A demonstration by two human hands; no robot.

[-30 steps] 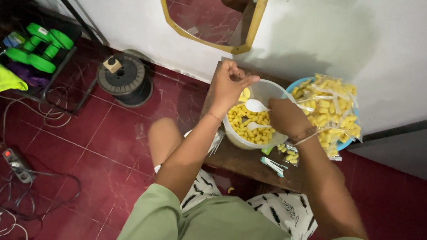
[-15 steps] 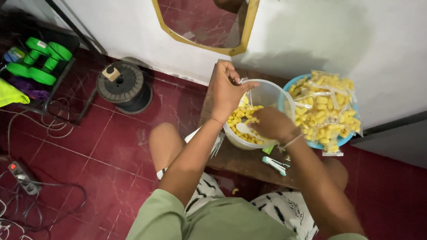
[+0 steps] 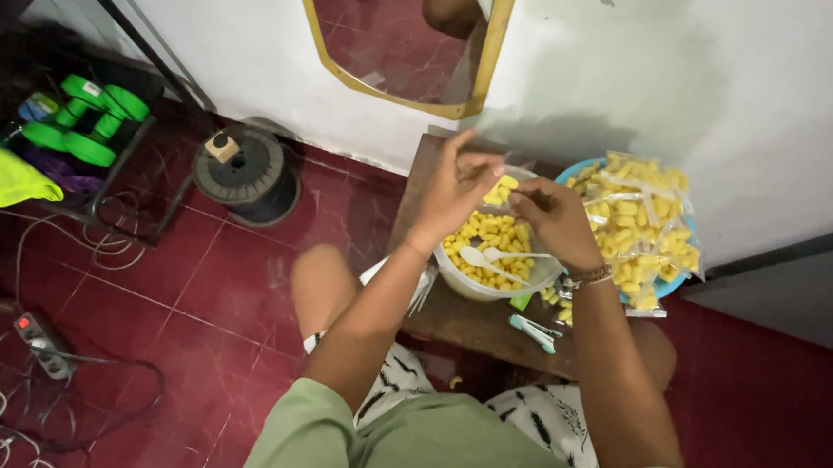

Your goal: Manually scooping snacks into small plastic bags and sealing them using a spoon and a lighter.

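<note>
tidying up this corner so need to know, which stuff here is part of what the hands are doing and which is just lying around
In use:
left hand and right hand, together holding a small clear bag of yellow snacks
white bowl of yellow snacks, with white spoon
blue tray of filled bags

Lying about:
green dumbbells
cable spool
power strip
mirror

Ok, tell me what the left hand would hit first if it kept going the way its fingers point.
The left hand points up and away toward the wall. Going on, it would probably first cross the far rim of the white bowl, then reach the low wooden table edge at the wall. Depth is unclear.
</note>
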